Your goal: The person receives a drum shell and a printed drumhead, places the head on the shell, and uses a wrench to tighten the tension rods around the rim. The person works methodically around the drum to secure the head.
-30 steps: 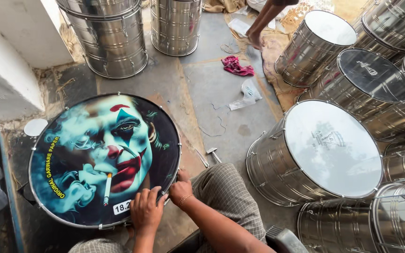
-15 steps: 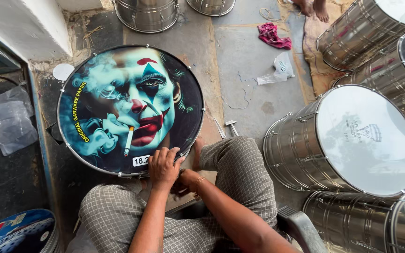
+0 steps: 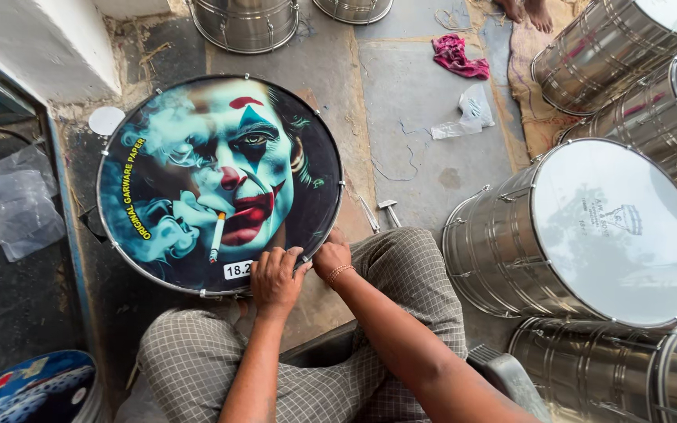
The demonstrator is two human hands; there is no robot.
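Two bare hands meet at the near rim of a round printed drumhead (image 3: 197,157), which lies flat on the floor at about 10 o'clock in the head view and shows a painted clown face in teal, white and red. The left hand (image 3: 276,278) rests palm-down at the drumhead's 5 o'clock edge, its fingers curled over the metal hoop and gripping it. The right hand (image 3: 333,260), just beside the left at its 3 o'clock, also sits against the hoop with fingers bent; what it holds, if anything, cannot be told. A thin bracelet circles the right wrist. The person sits with knees spread in checked trousers (image 3: 401,274), the drumhead between and ahead of them.

A small hammer (image 3: 389,210) lies on the stone floor at the 1 o'clock side of the hands, near the right knee. A large steel drum with a pale head (image 3: 617,227) stands at 3 o'clock, more steel drums around it. A pink cloth (image 3: 457,56) and a crumpled clear plastic bag (image 3: 468,113) lie toward 1 o'clock, well apart from the hands.
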